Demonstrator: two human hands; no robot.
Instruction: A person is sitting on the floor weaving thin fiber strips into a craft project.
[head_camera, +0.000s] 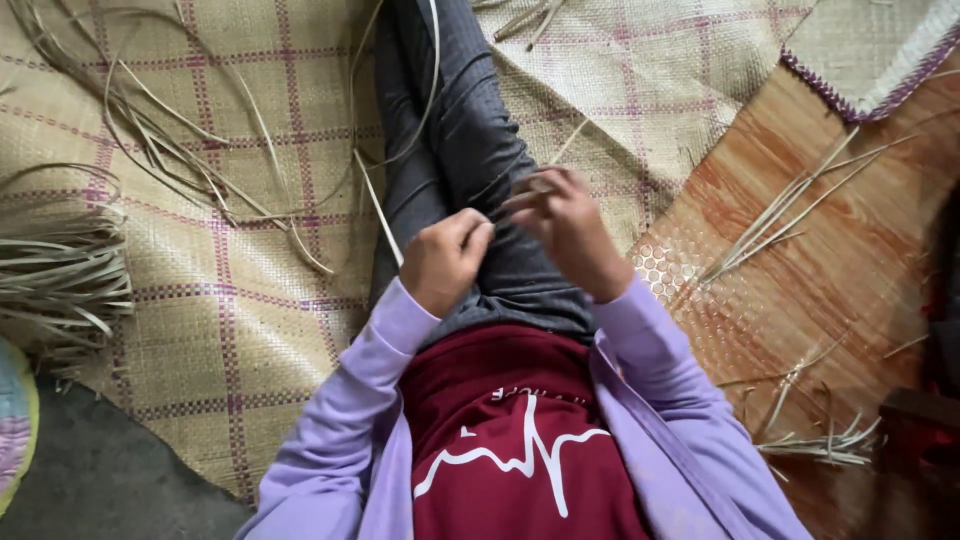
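I'm looking down over a maroon top and lilac sleeves at both hands, held close together above the lap in dark grey trousers (470, 150). The left hand (445, 262) is curled almost to a fist, thumb pressed to forefinger, pinching a thin pale dried reed strip (378, 208) that runs up and to the far left from its knuckles. The right hand (568, 225) is half closed, fingertips bunched on something thin; what exactly it grips I cannot tell. Under the legs lies a woven straw mat with purple check lines (230, 330). A bundle of dried reed strips (60, 270) sits at the left edge, and loose strips (790, 210) lie right on the orange patterned floor (850, 280).
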